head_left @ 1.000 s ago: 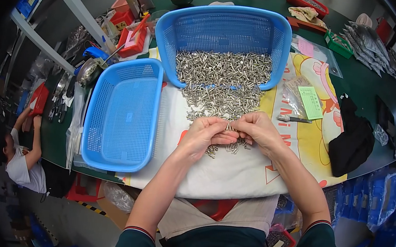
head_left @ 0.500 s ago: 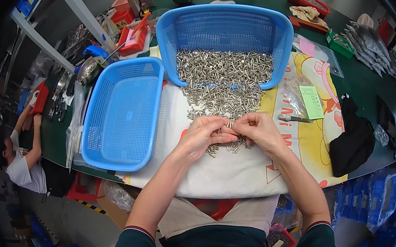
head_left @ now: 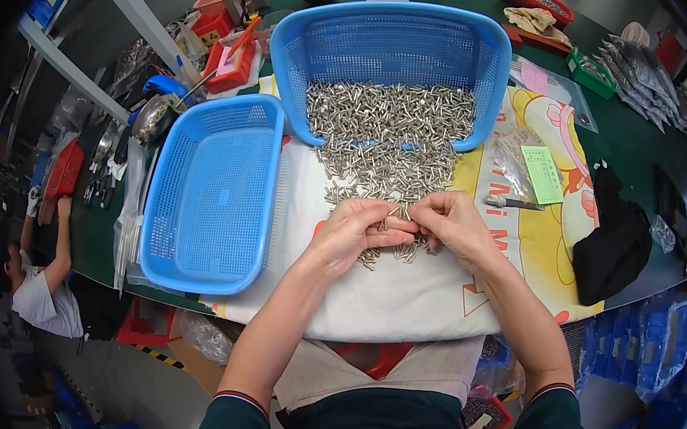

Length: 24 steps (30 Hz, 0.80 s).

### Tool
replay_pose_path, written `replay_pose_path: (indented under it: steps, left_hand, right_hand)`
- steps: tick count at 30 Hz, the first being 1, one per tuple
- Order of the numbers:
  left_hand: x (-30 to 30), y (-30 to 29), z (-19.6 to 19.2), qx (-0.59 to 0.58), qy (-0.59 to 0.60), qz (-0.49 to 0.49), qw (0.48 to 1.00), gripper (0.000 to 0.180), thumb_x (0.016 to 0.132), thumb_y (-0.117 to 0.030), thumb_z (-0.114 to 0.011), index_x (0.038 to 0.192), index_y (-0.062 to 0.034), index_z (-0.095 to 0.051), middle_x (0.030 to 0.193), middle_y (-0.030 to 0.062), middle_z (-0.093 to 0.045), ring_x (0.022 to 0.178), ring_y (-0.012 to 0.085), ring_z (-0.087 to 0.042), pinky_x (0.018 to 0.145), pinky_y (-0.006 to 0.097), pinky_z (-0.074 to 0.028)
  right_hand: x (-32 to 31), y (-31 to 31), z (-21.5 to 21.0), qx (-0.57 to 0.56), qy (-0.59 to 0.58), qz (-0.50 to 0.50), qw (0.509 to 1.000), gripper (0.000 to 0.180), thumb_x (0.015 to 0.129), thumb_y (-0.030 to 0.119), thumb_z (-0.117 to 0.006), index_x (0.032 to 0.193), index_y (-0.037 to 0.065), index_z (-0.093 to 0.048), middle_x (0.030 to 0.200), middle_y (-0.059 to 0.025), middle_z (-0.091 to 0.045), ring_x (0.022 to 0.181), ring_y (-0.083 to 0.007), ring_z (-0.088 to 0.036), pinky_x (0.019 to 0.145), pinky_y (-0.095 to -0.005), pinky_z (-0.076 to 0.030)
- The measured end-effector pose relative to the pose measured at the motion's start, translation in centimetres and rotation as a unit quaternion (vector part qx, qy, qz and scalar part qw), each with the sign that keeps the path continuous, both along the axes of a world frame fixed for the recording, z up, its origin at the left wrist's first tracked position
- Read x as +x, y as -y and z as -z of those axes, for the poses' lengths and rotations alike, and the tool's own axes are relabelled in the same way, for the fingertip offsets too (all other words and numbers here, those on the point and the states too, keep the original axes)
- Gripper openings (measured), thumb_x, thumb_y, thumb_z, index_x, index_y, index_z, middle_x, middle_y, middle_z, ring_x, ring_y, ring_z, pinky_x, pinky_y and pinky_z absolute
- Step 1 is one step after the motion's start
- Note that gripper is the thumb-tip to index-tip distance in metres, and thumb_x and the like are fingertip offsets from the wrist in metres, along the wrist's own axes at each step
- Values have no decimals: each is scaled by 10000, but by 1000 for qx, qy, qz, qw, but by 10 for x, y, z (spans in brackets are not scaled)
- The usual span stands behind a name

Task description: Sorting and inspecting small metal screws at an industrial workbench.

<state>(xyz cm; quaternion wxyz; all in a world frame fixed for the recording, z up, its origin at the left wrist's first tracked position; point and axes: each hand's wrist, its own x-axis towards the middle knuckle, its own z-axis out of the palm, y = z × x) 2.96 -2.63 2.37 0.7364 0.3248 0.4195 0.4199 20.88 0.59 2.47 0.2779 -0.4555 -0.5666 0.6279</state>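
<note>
Both hands meet over the white cloth, right at the near edge of the spill of small metal pins. The left hand has its fingers pinched together on a few pins, one poking up between thumb and forefinger. The right hand is curled in against it, fingertips closed on the same little cluster, though exactly how many pins it grips is too small to tell. Held up off the cloth like that, the pins look ready to be sorted or lined up between the two hands.

The main heap lies half inside the big blue basket, which is tipped with its open side toward the person, so pins slide out within easy reach. An empty blue basket sits just to the left, close enough for a quick drop.

Against the frame a second ago, very little shifts: the hands hold the same spot, only the fingers have reworked their pinch slightly. Both baskets and the heap sit as they did.
</note>
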Motion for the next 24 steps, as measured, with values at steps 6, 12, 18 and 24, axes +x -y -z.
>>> replay_pose_path:
  steps: [6,12,18,24]
  left_hand:
    - [0,0,0,0,-4,1,1000,230,916,-149,-447,952,54,-549,934,239,-628,821,257,-657,760,299,-542]
    - [0,0,1,-6,-1,-5,1000,248,923,-112,-427,1001,92,-546,922,247,-630,813,265,-660,723,284,-557]
    - [1,3,-3,6,6,25,1000,282,941,-210,-430,953,43,-554,892,185,-639,731,185,-641,681,261,-537]
    - [-11,19,-13,-2,79,36,996,236,961,-228,-412,908,-27,-526,673,-10,-486,521,42,-343,459,185,-265]
  right_hand:
    - [-1,0,0,2,-6,4,1000,187,813,162,-606,765,-17,-628,603,-14,-543,485,-60,-482,424,-196,-380]
    - [0,1,-2,1,-3,-5,1000,191,817,173,-608,772,-12,-628,608,-13,-553,485,-54,-479,421,-191,-369]
    - [-4,7,2,66,7,25,998,216,796,193,-656,718,-4,-619,591,7,-554,490,-19,-429,421,-192,-323]
    - [-11,11,1,169,-34,66,983,198,812,170,-659,697,28,-581,598,57,-511,544,-2,-408,462,-182,-297]
